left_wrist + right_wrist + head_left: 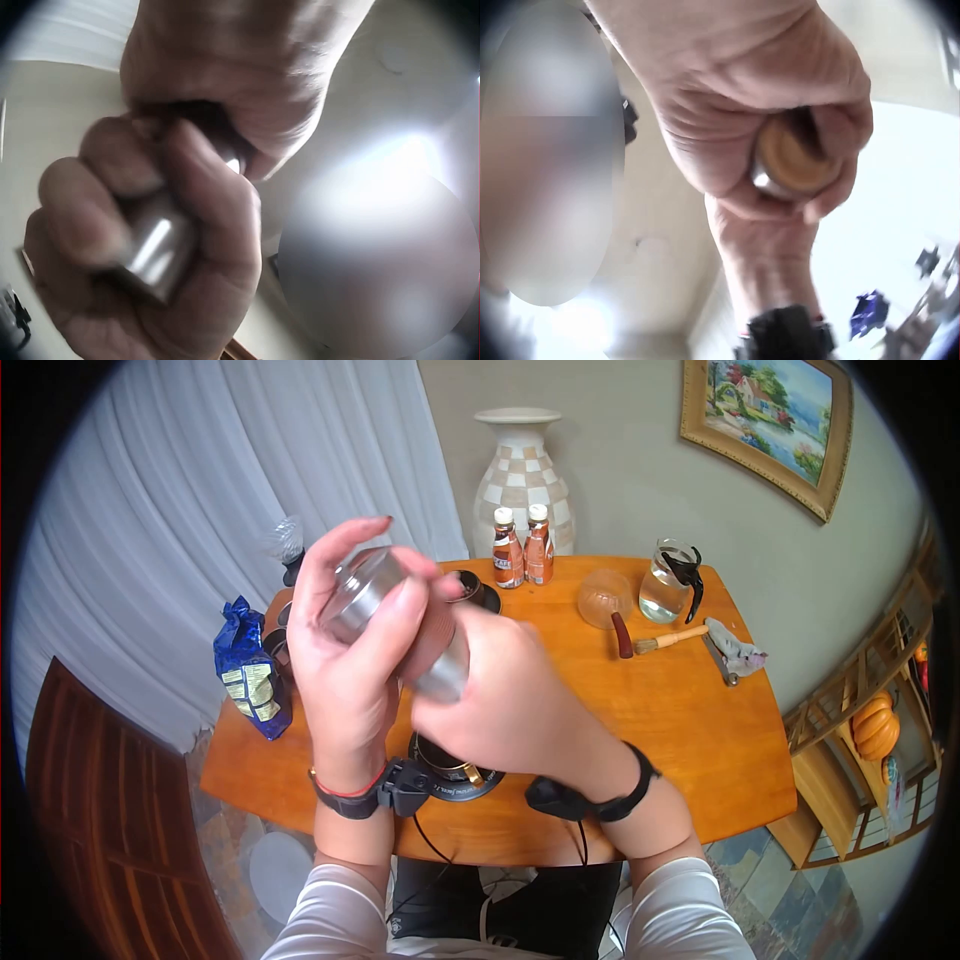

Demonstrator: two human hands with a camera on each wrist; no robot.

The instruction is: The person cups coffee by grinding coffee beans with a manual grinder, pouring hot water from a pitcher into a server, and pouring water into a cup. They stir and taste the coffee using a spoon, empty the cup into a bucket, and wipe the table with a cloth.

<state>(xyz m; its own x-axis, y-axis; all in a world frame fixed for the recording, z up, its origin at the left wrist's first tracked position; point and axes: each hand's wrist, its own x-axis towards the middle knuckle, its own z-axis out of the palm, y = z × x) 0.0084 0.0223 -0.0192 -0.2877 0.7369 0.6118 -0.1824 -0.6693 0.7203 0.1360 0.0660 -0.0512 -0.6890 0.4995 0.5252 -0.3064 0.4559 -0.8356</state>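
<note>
silver metal cylinder with brown band [374, 582] is gripped at one end by left hand [340, 670], other end by right hand [505, 700]; held tilted above orange-brown wooden table [640, 730].

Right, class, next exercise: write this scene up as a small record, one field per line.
held: metal cylinder, above the table
left hand: grips one end
right hand: grips the other end
table, left: blue bag
table, back: two bottles before a checkered vase
table, right: water pitcher, brush, cloth
unclear: cylinder's contents
</note>
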